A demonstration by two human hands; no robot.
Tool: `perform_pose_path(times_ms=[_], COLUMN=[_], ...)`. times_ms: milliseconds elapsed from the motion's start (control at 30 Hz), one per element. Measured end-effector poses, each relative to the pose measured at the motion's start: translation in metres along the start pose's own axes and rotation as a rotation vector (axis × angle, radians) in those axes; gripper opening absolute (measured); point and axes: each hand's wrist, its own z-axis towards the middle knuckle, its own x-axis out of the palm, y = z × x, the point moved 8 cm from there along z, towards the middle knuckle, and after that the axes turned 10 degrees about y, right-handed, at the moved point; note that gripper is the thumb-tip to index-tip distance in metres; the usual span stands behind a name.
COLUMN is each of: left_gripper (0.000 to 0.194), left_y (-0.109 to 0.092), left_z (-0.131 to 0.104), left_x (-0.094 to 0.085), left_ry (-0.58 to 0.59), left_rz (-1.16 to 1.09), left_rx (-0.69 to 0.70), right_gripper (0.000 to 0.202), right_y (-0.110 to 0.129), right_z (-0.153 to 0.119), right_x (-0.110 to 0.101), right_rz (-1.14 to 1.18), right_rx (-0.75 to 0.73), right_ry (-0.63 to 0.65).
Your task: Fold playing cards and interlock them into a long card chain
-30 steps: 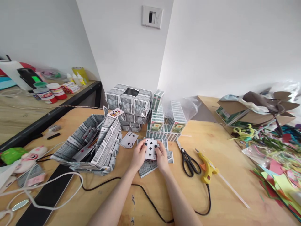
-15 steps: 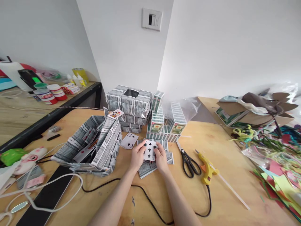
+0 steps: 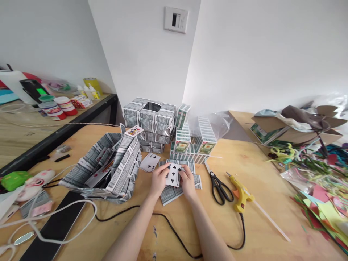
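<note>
A three of clubs playing card (image 3: 174, 175) is held face up between my two hands. My left hand (image 3: 159, 180) grips its left edge with the thumb on top, and my right hand (image 3: 187, 181) grips its right edge the same way. Under and around my hands lie joined playing cards (image 3: 171, 195), grey patterned backs up. A loose two of clubs (image 3: 150, 162) rests face up just left of them. Further left stands a basket (image 3: 126, 168) built of folded cards, with loose cards inside.
Behind are a card-built box (image 3: 152, 119) with an opening on top and stacked card packs (image 3: 182, 139). Black scissors (image 3: 220, 188) and a yellow glue gun (image 3: 241, 195) lie to the right. A black cord (image 3: 174, 228) crosses the wooden table. Coloured craft scraps (image 3: 323, 206) pile up far right.
My hands and the three of clubs hold nearly the same place, with the right fingers shifted slightly over the card's edge. Nothing else has visibly moved.
</note>
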Motion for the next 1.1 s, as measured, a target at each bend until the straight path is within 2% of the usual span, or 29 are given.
perform_pose_path(times_ms=[167,333,733,1100], left_gripper=[0.028,0.031,0.024,0.018], left_y=[-0.004,-0.008,-0.007,-0.012], left_z=[-0.002,-0.004,0.0,-0.003], left_x=[0.004,0.008,0.005,0.012], left_ry=[0.01,0.036,0.069,0.124], left_rz=[0.029,0.064,0.069,0.101], left_rx=[0.069,0.132,0.073,0.091], right_gripper=[0.019,0.023,0.018,0.013], right_y=[-0.005,0.002,0.002,-0.006], right_z=[0.002,0.001,0.001,0.002], right_x=[-0.006,-0.011,-0.013,-0.006], right_rz=[-0.004,-0.078,-0.147,0.007], right_rx=[-0.004,-0.072,-0.069,0.009], right_ry=[-0.03,-0.074,-0.077,-0.015])
